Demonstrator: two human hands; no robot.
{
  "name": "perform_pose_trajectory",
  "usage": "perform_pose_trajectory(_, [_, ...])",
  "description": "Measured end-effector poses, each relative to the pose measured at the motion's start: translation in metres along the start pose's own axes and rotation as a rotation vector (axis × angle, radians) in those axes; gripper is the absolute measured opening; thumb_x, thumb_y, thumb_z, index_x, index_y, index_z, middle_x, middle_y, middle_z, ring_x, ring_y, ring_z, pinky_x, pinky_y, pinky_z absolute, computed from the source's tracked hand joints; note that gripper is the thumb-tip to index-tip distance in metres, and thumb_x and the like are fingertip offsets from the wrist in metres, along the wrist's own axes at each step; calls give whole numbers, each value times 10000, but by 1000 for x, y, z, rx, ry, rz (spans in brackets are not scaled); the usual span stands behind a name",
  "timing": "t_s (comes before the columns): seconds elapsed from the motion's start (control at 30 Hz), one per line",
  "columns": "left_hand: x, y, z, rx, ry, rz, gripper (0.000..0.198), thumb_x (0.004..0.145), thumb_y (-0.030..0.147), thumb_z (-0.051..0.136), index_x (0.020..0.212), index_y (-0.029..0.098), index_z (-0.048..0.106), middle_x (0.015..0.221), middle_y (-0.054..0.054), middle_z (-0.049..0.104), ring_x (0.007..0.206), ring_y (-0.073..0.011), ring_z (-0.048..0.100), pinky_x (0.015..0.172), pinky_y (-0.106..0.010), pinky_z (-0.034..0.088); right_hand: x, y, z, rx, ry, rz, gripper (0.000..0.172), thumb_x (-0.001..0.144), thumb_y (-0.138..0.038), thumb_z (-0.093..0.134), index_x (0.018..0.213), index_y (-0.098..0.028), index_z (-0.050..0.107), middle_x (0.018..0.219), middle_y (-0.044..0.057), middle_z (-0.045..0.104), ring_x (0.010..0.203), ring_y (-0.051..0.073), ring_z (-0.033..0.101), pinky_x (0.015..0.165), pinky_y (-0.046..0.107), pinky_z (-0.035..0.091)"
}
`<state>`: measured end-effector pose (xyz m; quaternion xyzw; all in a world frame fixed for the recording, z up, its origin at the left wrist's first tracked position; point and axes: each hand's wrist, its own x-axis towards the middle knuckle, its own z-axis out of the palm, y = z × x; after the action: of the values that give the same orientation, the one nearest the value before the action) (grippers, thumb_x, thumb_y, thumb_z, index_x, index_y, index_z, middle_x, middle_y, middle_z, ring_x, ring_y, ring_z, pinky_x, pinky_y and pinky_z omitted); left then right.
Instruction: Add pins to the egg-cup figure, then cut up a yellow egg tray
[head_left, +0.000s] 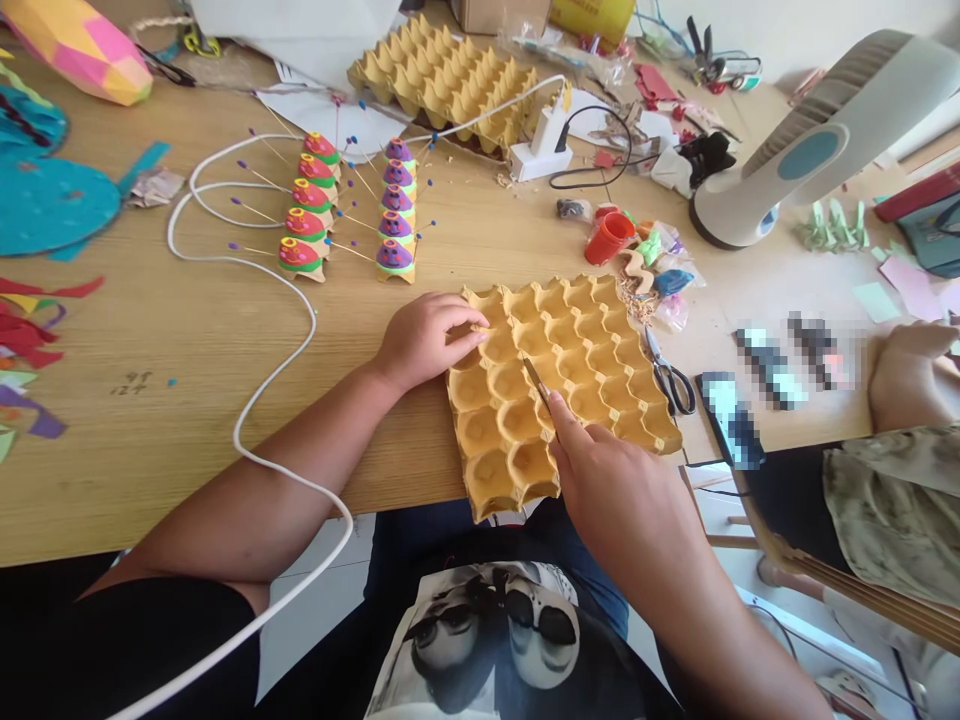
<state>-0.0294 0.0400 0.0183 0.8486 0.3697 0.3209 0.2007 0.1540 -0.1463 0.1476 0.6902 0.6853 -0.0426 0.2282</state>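
A yellow pulp egg tray (564, 331) lies in front of me, its near edge at the table's front edge. My left hand (433, 340) is closed on the tray's far left corner, thumb and fingers pinching the rim. In my right hand (611, 480) is a slim craft knife (536, 378), index finger stretched along it. The blade points away from me, its tip at the ridge between cups. Most of the handle is hidden in the hand. Beside the tray's right edge rest scissors (671, 375) with dark handles.
Painted egg-carton caterpillars, one red and green (307, 210) and one purple (396, 212), stand farther left. A white cable (247, 400) crosses the table. Behind are another egg tray (450, 80) and a power strip (541, 155). A red cup (609, 238), fan (795, 140) and phone (729, 418) are rightward, near another person's arm (911, 375).
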Motion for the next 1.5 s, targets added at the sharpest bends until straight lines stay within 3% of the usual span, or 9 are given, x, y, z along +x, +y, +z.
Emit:
perform_pose_trajectory(0.6, [0,-1,0,-2,-7,11,233,926,377,643,1001,217,795,1012,-55,773,912,-221,682,869,-347,508,2,-1,5,-12,77,-11,711,966,-167,601,1632,-231,359,814,-10,737,593,144,669,471,299,298])
perform_pose_trajectory(0.9, [1,2,-1,2,-19,-14,238,922,389,639,993,221,792,1008,-57,773,906,-221,680,879,-350,513,2,-1,4,-10,29,5,733,968,-180,592,1647,-244,324,855,1,762,608,133,679,471,284,340])
perform_pose_trajectory(1.5, [0,1,-1,0,-11,-1,228,929,376,647,1005,218,794,1010,-55,770,894,-214,676,875,-338,505,2,-5,6,-5,53,20,701,975,-167,591,1633,-233,361,849,9,752,643,145,701,493,288,354])
